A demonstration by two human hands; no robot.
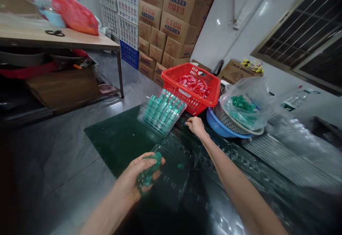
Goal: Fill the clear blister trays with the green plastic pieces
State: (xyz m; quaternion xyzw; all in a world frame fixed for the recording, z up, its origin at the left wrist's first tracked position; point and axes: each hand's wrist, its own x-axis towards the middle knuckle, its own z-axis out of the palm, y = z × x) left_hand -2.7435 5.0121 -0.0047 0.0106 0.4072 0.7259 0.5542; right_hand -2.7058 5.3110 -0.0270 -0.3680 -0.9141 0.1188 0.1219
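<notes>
My left hand [136, 170] is wrapped round a handful of green translucent pieces [148, 173], held above the near part of the dark green table [112, 135]. Farther out, my right hand [196, 126] reaches over clear plastic trays laid flat, its fingers pinched together; what they hold, if anything, is too small to name. One clear tray [171, 185] lies under and beside my left hand, with a single green piece [180, 165] on it. Beyond my hands stands a stack of clear trays filled with rows of green pieces [161, 112].
A red basket [171, 76] of red and pink pieces stands behind the filled trays. To its right, a plastic bag of green pieces [242, 105] sits in a grey colander over a blue basin [217, 122]. Empty clear trays [299, 149] are piled at the right.
</notes>
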